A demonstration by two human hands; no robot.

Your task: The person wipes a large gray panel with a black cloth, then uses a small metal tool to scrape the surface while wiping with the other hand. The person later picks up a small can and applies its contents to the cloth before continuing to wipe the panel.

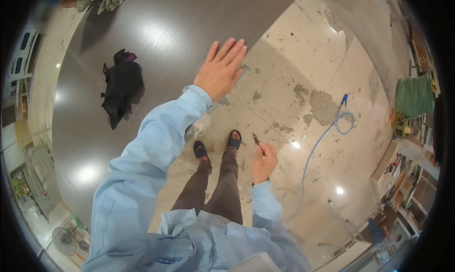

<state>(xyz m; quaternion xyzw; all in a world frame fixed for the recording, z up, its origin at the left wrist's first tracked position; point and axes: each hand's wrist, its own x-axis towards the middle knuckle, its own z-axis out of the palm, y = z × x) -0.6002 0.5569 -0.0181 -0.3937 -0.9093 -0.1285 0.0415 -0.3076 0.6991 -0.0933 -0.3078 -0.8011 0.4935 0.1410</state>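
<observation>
Two hands at work: the left hand [221, 71], fingers spread, presses flat at the near edge of a dark glossy panel [142, 39], while the right hand [263, 160] pinches a small dark tool [256, 139] above the tiled floor [303, 58].

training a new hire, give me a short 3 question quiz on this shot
1. True or false: the left hand lies flat and open at the edge of the dark panel.
2. What lies on the panel to the left of that hand? A) black cloth bag B) red bucket C) coiled rope
3. Fill in: the right hand pinches a small thin ____ tool above the tiled floor, where a blue hose runs.

Key: 1 true; 2 A; 3 dark
</observation>
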